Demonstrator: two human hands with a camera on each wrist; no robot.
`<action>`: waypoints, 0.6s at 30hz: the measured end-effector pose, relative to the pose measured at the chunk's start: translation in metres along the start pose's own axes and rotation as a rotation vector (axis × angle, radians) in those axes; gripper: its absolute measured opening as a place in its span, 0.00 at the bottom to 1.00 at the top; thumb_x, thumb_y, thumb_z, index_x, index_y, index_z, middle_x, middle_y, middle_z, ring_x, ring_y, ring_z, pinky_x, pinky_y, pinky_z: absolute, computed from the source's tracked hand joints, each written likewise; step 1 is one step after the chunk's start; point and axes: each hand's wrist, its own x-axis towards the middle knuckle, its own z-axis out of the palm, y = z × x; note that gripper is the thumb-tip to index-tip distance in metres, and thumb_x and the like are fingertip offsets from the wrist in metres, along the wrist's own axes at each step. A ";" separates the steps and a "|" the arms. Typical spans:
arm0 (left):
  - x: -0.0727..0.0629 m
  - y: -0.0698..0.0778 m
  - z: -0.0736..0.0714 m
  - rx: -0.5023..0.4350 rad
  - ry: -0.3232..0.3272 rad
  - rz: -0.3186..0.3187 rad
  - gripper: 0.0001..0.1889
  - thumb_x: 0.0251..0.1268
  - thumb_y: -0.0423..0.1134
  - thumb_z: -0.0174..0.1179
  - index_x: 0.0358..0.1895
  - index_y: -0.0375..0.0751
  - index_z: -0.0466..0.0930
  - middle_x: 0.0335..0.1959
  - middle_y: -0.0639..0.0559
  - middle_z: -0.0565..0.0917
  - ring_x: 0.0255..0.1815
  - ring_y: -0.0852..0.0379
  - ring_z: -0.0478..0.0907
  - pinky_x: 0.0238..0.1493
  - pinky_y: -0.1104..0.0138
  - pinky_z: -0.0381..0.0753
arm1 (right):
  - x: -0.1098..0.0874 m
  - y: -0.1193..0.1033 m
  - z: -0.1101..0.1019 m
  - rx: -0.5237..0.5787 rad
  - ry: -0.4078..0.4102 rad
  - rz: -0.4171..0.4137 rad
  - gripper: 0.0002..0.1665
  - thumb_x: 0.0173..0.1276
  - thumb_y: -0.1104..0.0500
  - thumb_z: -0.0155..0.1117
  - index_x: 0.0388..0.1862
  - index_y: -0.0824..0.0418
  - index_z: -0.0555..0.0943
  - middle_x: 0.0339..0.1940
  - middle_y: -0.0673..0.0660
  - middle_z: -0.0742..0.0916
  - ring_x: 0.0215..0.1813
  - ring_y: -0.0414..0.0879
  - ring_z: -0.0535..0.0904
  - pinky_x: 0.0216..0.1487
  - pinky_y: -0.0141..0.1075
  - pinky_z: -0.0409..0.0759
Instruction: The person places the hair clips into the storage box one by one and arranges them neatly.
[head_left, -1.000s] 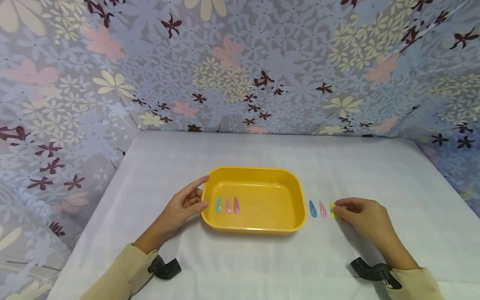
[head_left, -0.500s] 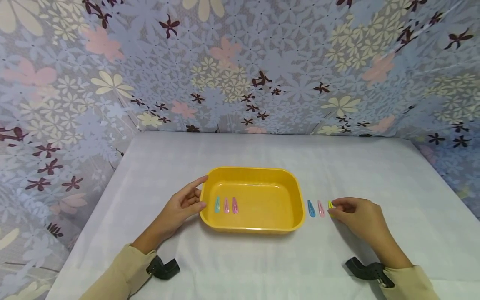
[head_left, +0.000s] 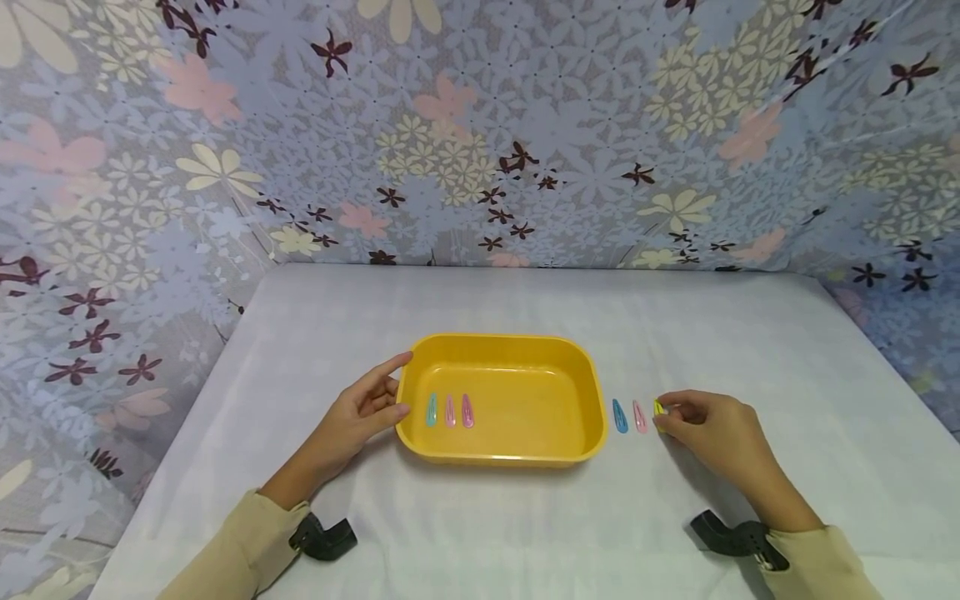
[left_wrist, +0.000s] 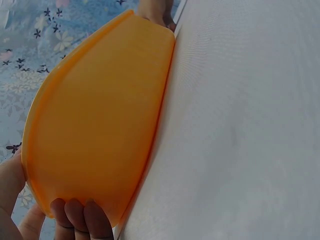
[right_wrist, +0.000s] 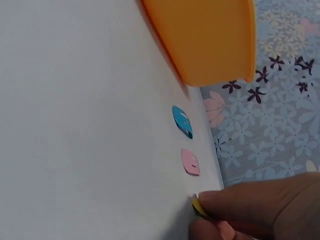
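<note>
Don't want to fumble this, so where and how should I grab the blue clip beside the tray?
Pinch the blue clip by its broad near end, probably best from above and your side: it lies flat, narrow end away, between the tray and a pink clip.

Below centre in the head view, a yellow tray (head_left: 502, 459) is set, three hair clips (head_left: 450, 411) aligned inside its left half; lower right, a blue clip (head_left: 620, 416), a pink clip (head_left: 640, 417) and a pinched, partly hidden yellow clip (head_left: 657, 407) are ranged.

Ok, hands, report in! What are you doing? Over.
Left hand holding tray at its end. Right hand pinching yellow clip. In between: blue clip, pink clip, on the cloth.
</note>
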 end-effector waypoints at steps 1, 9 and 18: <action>0.000 0.000 0.000 0.000 -0.001 0.000 0.37 0.71 0.31 0.65 0.80 0.47 0.61 0.53 0.33 0.74 0.45 0.54 0.78 0.47 0.70 0.84 | 0.001 0.001 0.000 0.004 -0.011 0.003 0.19 0.63 0.54 0.77 0.50 0.62 0.88 0.25 0.47 0.85 0.29 0.44 0.77 0.27 0.31 0.71; -0.001 -0.002 -0.001 -0.018 -0.005 0.015 0.37 0.70 0.30 0.65 0.80 0.46 0.61 0.53 0.32 0.74 0.45 0.54 0.78 0.48 0.70 0.84 | 0.004 0.003 -0.002 0.061 -0.086 0.041 0.22 0.65 0.54 0.75 0.56 0.61 0.86 0.25 0.48 0.85 0.28 0.43 0.79 0.26 0.31 0.69; 0.000 -0.003 -0.002 -0.016 -0.015 0.020 0.36 0.71 0.30 0.64 0.80 0.45 0.61 0.53 0.33 0.73 0.45 0.54 0.78 0.48 0.70 0.84 | 0.002 -0.001 0.000 0.166 -0.135 0.100 0.25 0.66 0.53 0.75 0.59 0.63 0.85 0.29 0.52 0.85 0.29 0.44 0.84 0.25 0.31 0.76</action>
